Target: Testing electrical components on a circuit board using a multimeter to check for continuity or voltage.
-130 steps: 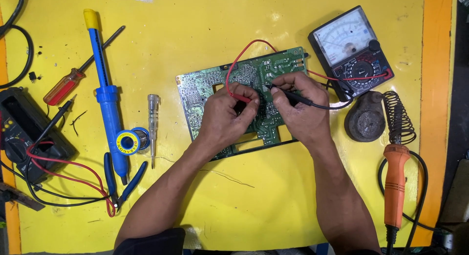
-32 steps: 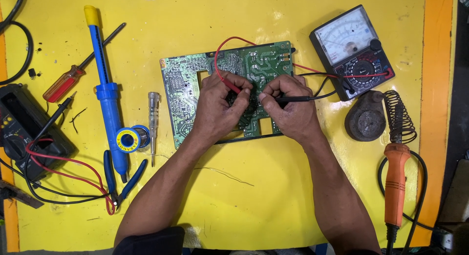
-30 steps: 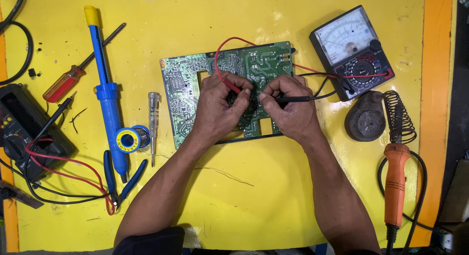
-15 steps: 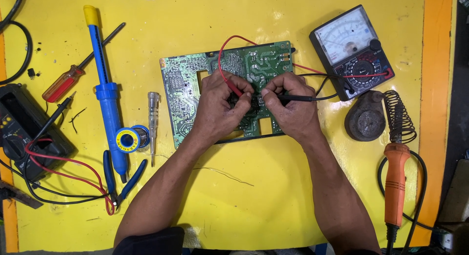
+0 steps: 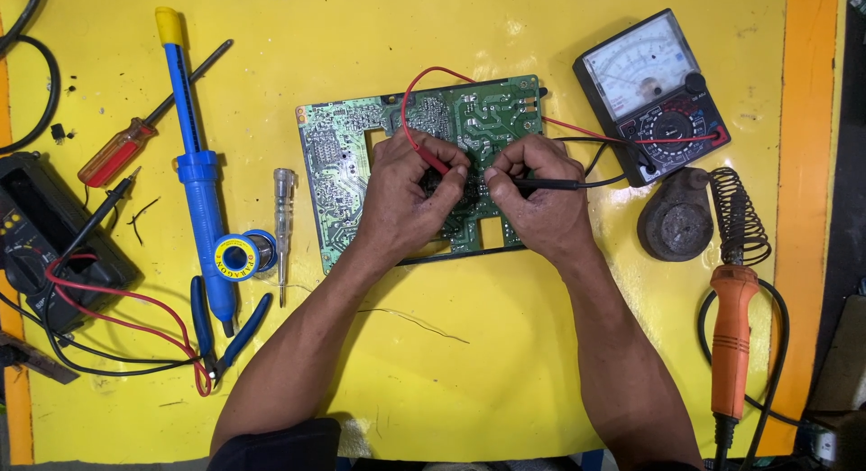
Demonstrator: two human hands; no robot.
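Side by side over the circuit board (image 5: 343, 164), left hand (image 5: 406, 196) fingers pinching red probe (image 5: 431, 160), right hand (image 5: 532, 196) fingers black probe (image 5: 550, 184).

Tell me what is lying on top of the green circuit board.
Both hands rest on the circuit board: the left hand pinches a red probe, the right hand a black probe. A red wire loops across it. The probe tips and the board's middle are covered by the fingers.

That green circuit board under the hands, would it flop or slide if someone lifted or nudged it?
The green circuit board lies flat with straight edges and big cut-outs, so it is probably stiff, thin and light. On the glossy yellow table it would likely slide easily; both hands rest on it.
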